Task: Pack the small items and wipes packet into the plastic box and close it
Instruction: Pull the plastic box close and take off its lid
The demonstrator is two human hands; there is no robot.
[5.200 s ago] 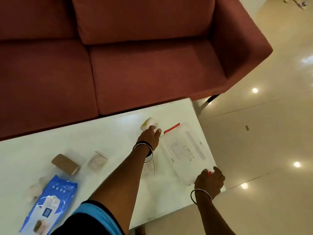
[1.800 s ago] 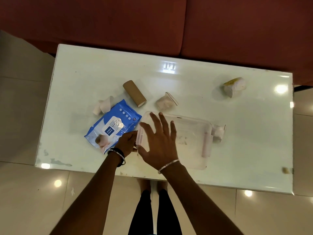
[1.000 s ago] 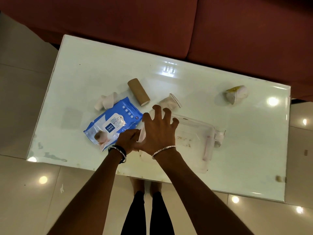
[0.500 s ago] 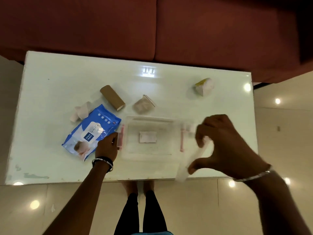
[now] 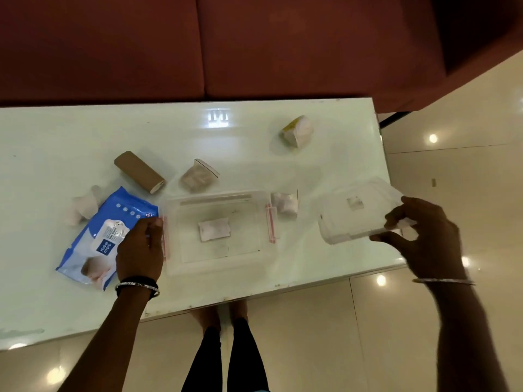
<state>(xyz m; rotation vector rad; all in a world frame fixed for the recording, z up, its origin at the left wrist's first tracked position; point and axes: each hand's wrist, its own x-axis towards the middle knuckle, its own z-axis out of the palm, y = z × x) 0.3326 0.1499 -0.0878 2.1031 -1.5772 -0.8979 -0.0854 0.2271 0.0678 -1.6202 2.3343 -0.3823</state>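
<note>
Clear plastic box (image 5: pixel 218 197) touches left hand (image 5: pixel 140 250), apparently gripping its end; right hand (image 5: pixel 427 239) pinches lid (image 5: pixel 353 213).

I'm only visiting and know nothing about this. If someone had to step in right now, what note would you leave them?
Left hand: grips the left end of the box.
Right hand: holds the lid at the right end of the table.
Things: the wipes packet lies just left of the box. The roll and pouch are behind it, a small packet is at its right end, the yellow-topped bundle is farther back, and the white bundle is left of the wipes.
Done: the box is open.
Left: pack everything in, then close the lid.
</note>
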